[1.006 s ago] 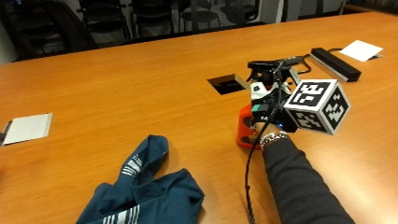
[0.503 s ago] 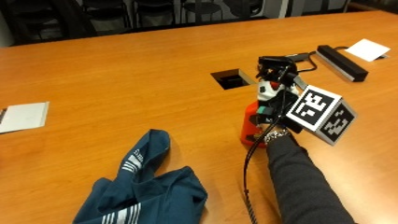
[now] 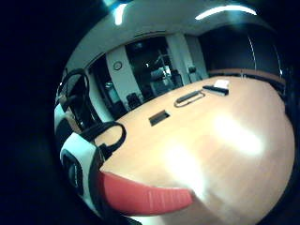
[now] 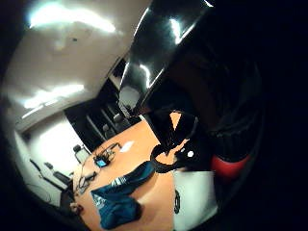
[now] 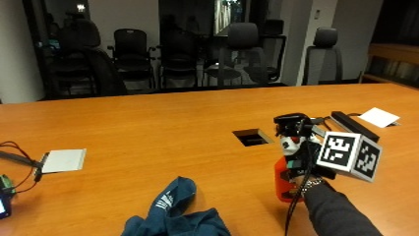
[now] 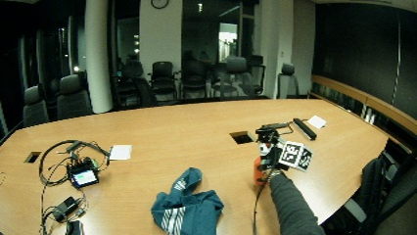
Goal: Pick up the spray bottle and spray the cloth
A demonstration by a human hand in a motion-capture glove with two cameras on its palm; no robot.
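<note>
Now your gloved right hand [image 5: 308,164] is at the red spray bottle [image 5: 283,179], which stands on the worktop [image 5: 164,128] at about 4 o'clock from the dark cable hatch [image 5: 252,137]. Compared with a second ago the hand sits much the same against the bottle, and the bottle's base looks no higher than it did; most of the shift in the outside view comes from the camera itself tipping up to show the chairs. You cannot tell from these views whether your fingers are wrapped round the bottle's neck or just resting against it, since the glove's gear hides them. The little finger side palm view shows the red bottle [image 3: 145,194] right against the palm. The blue cloth [image 5: 173,216] lies crumpled on the worktop at roughly 8 o'clock from the bottle, near but apart from it. So the pick-up looks reached but not yet lifted, and the spraying is all to come; you will likely need to turn the nozzle toward the cloth.
</note>
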